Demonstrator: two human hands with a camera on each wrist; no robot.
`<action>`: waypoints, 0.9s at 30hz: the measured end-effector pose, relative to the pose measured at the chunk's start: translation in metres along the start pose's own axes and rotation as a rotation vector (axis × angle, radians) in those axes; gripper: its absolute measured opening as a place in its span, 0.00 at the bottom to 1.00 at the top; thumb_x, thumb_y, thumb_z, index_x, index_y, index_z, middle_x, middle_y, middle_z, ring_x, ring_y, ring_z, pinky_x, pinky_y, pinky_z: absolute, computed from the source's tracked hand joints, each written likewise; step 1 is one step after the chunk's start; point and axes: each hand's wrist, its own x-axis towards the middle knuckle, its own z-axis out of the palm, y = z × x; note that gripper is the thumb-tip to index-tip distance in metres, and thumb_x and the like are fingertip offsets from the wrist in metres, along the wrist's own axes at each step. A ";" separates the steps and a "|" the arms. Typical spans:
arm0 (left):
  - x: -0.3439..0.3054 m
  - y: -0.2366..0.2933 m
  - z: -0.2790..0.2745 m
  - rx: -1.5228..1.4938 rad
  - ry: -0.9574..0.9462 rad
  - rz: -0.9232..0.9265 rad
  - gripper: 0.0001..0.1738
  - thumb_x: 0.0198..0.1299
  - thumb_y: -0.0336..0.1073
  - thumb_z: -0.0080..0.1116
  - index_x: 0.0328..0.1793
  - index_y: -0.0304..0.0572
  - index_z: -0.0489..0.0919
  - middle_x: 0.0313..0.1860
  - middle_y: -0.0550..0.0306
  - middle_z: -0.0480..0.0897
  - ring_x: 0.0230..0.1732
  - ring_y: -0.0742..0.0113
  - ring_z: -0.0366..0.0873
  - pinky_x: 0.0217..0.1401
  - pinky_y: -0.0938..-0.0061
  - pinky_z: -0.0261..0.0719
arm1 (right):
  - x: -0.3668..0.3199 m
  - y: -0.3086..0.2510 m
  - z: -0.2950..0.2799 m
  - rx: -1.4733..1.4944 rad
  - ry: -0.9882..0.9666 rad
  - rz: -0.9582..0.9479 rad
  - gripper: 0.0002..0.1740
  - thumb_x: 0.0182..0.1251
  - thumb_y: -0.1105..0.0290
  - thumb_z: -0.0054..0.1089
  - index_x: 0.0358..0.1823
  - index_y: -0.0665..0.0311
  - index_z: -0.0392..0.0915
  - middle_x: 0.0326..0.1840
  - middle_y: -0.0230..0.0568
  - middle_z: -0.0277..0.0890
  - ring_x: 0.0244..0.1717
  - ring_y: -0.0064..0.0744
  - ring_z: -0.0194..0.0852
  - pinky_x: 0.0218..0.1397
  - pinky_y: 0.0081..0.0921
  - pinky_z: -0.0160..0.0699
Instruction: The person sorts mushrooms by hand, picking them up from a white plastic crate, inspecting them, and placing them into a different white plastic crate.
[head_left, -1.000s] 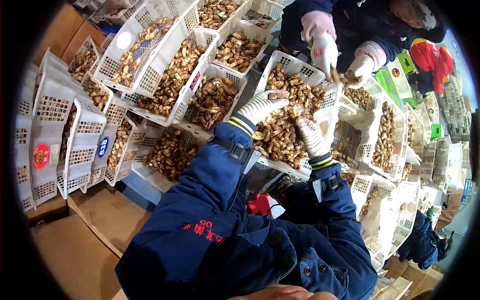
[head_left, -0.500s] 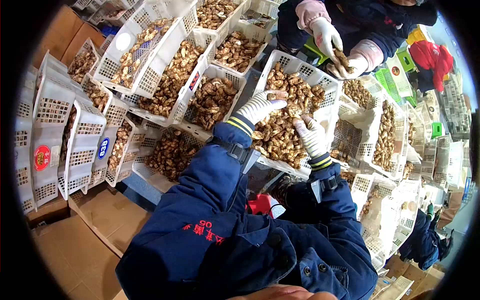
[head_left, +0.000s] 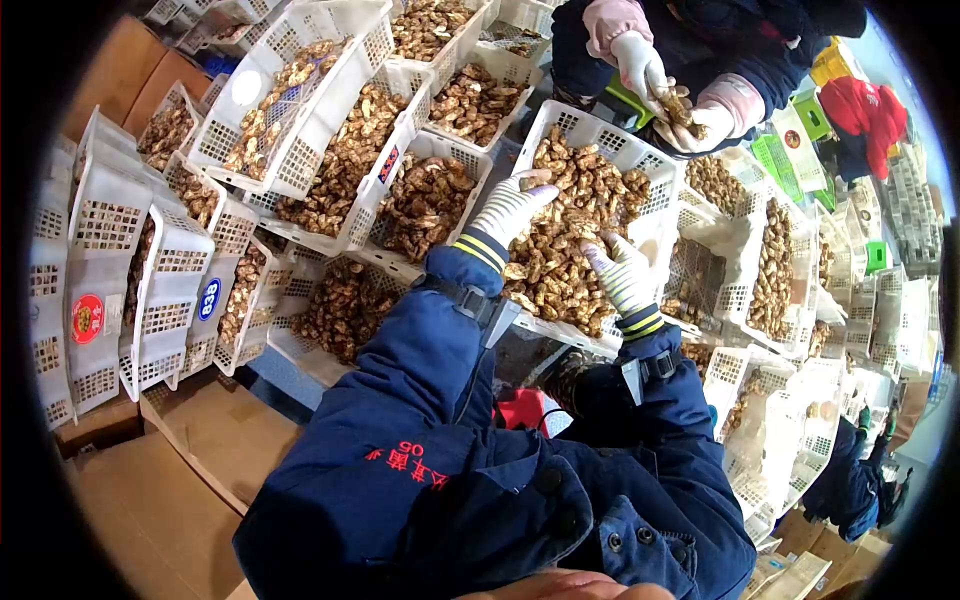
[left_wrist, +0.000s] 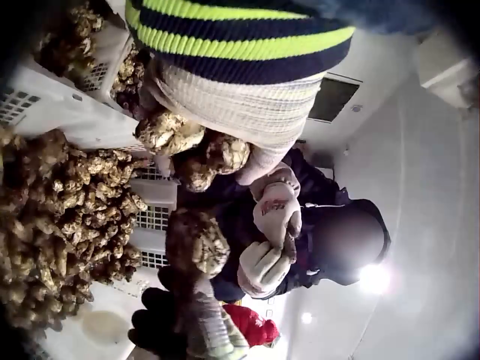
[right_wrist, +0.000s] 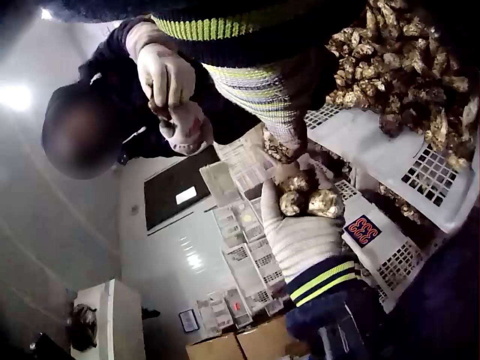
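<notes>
My left hand (head_left: 512, 208), in a striped knit glove, holds several brown-and-cream mushrooms (left_wrist: 171, 133) over the left side of a white perforated crate (head_left: 657, 222). In the right wrist view those mushrooms (right_wrist: 327, 202) sit between the thumb and fingers of the cupped left hand (right_wrist: 300, 244). Opposite it, my gloved right hand (head_left: 624, 276) grips a mushroom (left_wrist: 206, 246), also visible as a mushroom (right_wrist: 277, 146) at its fingertips in the right wrist view. Beneath both hands the crate is heaped with loose mushrooms (head_left: 560, 288).
White crates of mushrooms (head_left: 415, 205) stand close on the left, some stacked. More crates (head_left: 770, 270) line the right. Across from me another person (head_left: 700, 60) in white gloves handles a mushroom (head_left: 680, 112). Cardboard boxes (head_left: 150, 510) lie at lower left.
My left hand has turned and drawn slightly left, and my right fingers have shifted and spread a little. The person opposite has brought both hands together around a mushroom.
</notes>
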 end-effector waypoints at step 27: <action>-0.013 0.061 -0.020 -0.949 0.332 0.035 0.07 0.62 0.39 0.57 0.41 0.47 0.78 0.35 0.60 0.81 0.37 0.65 0.78 0.43 0.71 0.77 | 0.050 0.074 0.098 -0.337 -0.179 0.153 0.23 0.60 0.65 0.64 0.57 0.65 0.75 0.49 0.48 0.81 0.50 0.37 0.80 0.56 0.28 0.74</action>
